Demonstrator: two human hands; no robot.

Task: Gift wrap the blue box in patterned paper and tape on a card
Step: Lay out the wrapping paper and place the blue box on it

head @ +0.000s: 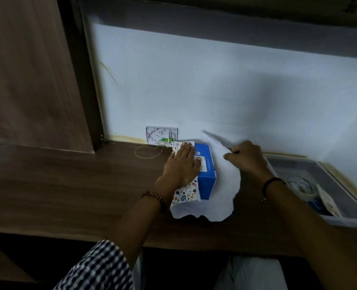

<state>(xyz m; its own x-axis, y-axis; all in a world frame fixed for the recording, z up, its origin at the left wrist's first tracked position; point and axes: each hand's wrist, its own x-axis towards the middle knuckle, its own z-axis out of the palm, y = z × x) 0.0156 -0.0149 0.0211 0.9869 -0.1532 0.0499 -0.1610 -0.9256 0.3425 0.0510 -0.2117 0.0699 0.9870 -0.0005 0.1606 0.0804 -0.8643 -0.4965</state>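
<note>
The blue box lies on the wooden desk on top of the wrapping paper, whose white underside faces up. The paper's left flap, showing its colourful pattern, is folded over the box's left side. My left hand lies flat with straight fingers on that flap, pressing it onto the box top. To the right of the box, my right hand pinches the raised right part of the paper and holds it up off the desk.
A clear plastic bin at the right holds a roll of tape, blue-handled scissors and a card. A white wall box with a thin yellow cable sits behind the box. The desk's front edge runs below my arms.
</note>
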